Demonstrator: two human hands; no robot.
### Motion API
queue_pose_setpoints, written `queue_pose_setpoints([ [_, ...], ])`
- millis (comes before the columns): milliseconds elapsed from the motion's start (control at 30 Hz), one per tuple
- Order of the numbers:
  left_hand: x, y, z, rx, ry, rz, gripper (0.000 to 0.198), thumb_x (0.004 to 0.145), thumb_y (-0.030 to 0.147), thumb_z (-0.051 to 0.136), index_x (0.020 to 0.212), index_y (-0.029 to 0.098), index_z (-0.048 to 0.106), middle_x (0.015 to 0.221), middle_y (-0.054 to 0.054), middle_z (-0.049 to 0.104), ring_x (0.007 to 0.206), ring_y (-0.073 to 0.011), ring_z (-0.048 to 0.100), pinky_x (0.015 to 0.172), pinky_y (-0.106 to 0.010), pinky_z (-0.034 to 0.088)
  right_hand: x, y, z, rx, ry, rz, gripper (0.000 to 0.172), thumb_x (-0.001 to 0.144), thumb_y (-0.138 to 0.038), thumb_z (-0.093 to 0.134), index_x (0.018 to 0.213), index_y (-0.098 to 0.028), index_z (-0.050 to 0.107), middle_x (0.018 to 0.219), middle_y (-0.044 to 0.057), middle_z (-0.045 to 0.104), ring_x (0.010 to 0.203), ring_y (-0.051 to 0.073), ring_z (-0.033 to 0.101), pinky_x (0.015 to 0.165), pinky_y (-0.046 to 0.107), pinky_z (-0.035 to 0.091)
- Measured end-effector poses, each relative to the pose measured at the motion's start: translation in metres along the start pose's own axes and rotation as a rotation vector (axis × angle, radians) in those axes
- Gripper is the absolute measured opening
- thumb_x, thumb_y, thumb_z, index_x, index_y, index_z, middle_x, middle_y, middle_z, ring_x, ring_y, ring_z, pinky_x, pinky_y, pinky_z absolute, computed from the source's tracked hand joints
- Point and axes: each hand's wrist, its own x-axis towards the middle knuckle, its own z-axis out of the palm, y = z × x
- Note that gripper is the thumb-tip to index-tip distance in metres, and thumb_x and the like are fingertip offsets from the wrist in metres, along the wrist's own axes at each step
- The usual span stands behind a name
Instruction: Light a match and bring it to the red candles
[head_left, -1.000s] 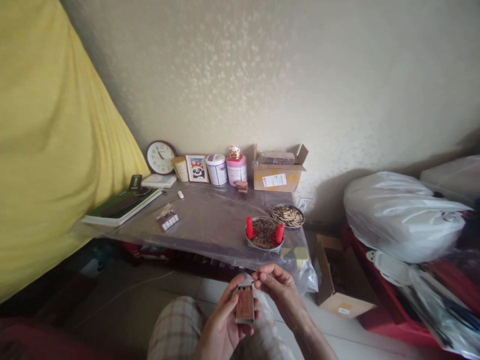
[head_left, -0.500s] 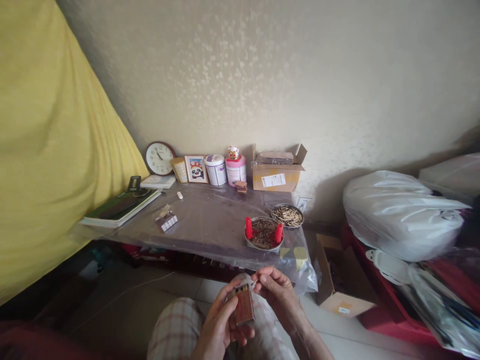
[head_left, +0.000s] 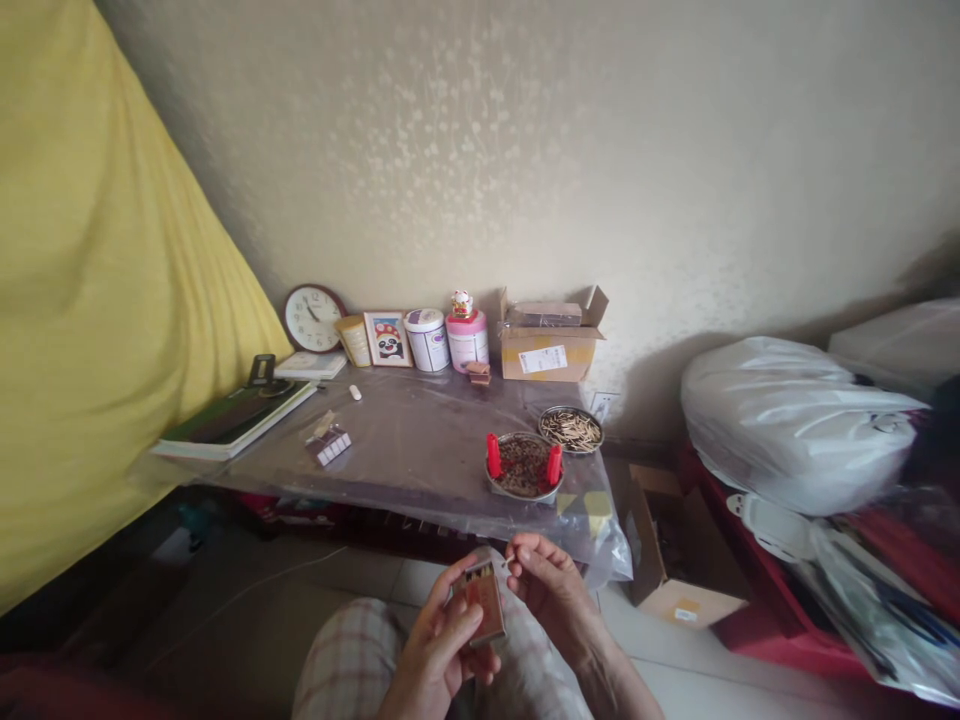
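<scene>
My left hand point(head_left: 439, 650) is wrapped round a small reddish-brown matchbox point(head_left: 482, 602), its tray slid partly out at the top. My right hand point(head_left: 551, 590) sits just right of the box, thumb and forefinger pinched on a thin matchstick point(head_left: 509, 561) near the box's open end. Both hands hover over my lap, below the front edge of a low plastic-covered table point(head_left: 420, 450). On that table, a metal dish point(head_left: 523, 470) with two red candles stands nearest, with a second dish of matchsticks point(head_left: 571, 429) behind it.
Along the wall stand a clock point(head_left: 313, 318), a framed picture point(head_left: 388, 338), two tins and a cardboard box point(head_left: 546, 343). Books point(head_left: 232, 420) lie at the left by a yellow curtain point(head_left: 97, 300). A small packet point(head_left: 327, 441) is mid-table. White bags point(head_left: 795, 425) and an open carton point(head_left: 667, 560) crowd the right.
The view has drifted slightly right and down. My left hand tilted the matchbox a little and my right hand's pinch moved closer to its open end.
</scene>
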Motion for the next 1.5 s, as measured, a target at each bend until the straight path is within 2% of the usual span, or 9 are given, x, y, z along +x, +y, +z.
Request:
queue_pose_setpoints([
  [133, 0.001, -0.001, -0.002, 0.024, -0.008, 0.004, 0.055, 0.075, 0.037, 0.075, 0.123, 0.025, 0.050, 0.077, 0.001, 0.070, 0.046, -0.0129, 0.062, 0.045, -0.026, 0.043, -0.001, -0.002, 0.004, 0.033, 0.043, 0.011, 0.032, 0.054, -0.028, 0.095, 0.077, -0.015, 0.077, 0.073, 0.000, 0.073, 0.058, 0.005, 0.061, 0.063, 0.018, 0.053],
  [333, 0.000, 0.000, 0.001, 0.029, -0.021, 0.019, 0.054, 0.074, 0.036, 0.076, 0.122, 0.026, 0.053, 0.077, 0.001, 0.070, 0.046, -0.0116, 0.060, 0.044, -0.025, 0.042, -0.003, -0.004, 0.007, 0.030, 0.031, 0.014, 0.032, 0.055, -0.028, 0.095, 0.078, -0.016, 0.077, 0.074, 0.000, 0.073, 0.058, 0.005, 0.062, 0.063, 0.018, 0.053],
  [533, -0.001, -0.001, 0.002, -0.041, -0.032, 0.047, 0.055, 0.065, 0.034, 0.084, 0.116, 0.033, 0.062, 0.108, -0.005, 0.072, 0.047, -0.0100, 0.062, 0.043, -0.024, 0.042, -0.003, -0.004, 0.005, 0.035, 0.017, 0.003, 0.030, 0.058, -0.030, 0.093, 0.078, -0.017, 0.076, 0.079, 0.002, 0.076, 0.062, 0.007, 0.065, 0.068, 0.021, 0.054],
  [733, -0.002, 0.002, 0.003, -0.070, -0.034, 0.062, 0.056, 0.057, 0.033, 0.089, 0.109, 0.039, 0.070, 0.117, -0.004, 0.071, 0.047, -0.0090, 0.063, 0.042, -0.023, 0.042, -0.004, -0.007, 0.004, -0.092, 0.033, -0.146, 0.026, 0.064, -0.032, 0.090, 0.078, -0.018, 0.075, 0.076, 0.001, 0.075, 0.063, 0.007, 0.064, 0.068, 0.018, 0.050],
  [967, -0.003, 0.009, 0.005, -0.046, -0.045, 0.043, 0.054, 0.051, 0.036, 0.092, 0.102, 0.040, 0.074, 0.106, -0.002, 0.075, 0.049, -0.0095, 0.063, 0.044, -0.023, 0.043, -0.006, -0.010, 0.007, -0.295, 0.112, -0.314, 0.023, 0.065, -0.035, 0.089, 0.076, -0.021, 0.075, 0.072, -0.001, 0.073, 0.068, 0.011, 0.064, 0.069, 0.021, 0.051],
  [1067, 0.001, 0.010, 0.004, -0.046, -0.033, 0.070, 0.051, 0.052, 0.037, 0.091, 0.100, 0.036, 0.076, 0.095, -0.001, 0.075, 0.053, -0.0102, 0.064, 0.047, -0.022, 0.045, -0.007, -0.009, 0.006, -0.415, 0.137, -0.445, 0.019, 0.069, -0.036, 0.085, 0.078, -0.023, 0.075, 0.075, 0.000, 0.073, 0.071, 0.013, 0.066, 0.068, 0.023, 0.053],
  [1200, 0.006, 0.012, 0.002, -0.054, 0.024, 0.099, 0.049, 0.053, 0.039, 0.091, 0.099, 0.032, 0.076, 0.101, -0.005, 0.076, 0.076, -0.0163, 0.069, 0.062, -0.026, 0.052, -0.011, -0.009, 0.006, -0.726, 0.122, -0.781, 0.002, 0.083, -0.025, 0.073, 0.084, -0.025, 0.073, 0.082, 0.000, 0.072, 0.076, 0.015, 0.067, 0.066, 0.022, 0.054],
  [1333, 0.010, 0.014, 0.005, -0.076, 0.100, 0.119, 0.049, 0.052, 0.043, 0.091, 0.096, 0.029, 0.077, 0.106, -0.007, 0.077, 0.089, -0.0211, 0.068, 0.071, -0.030, 0.053, -0.019, -0.013, 0.014, -1.045, 0.058, -1.125, 0.019, 0.087, -0.007, 0.062, 0.094, -0.023, 0.068, 0.088, 0.003, 0.071, 0.082, 0.015, 0.068, 0.073, 0.023, 0.055],
  [1500, 0.011, 0.018, 0.016, -0.058, 0.082, 0.211, 0.040, 0.065, 0.045, 0.082, 0.097, 0.023, 0.075, 0.106, -0.011, 0.078, 0.100, -0.0237, 0.067, 0.081, -0.033, 0.051, -0.025, -0.019, 0.024, -1.209, -0.039, -1.317, 0.030, 0.085, 0.003, 0.057, 0.102, -0.020, 0.064, 0.088, 0.006, 0.070, 0.083, 0.016, 0.067, 0.075, 0.027, 0.054],
])
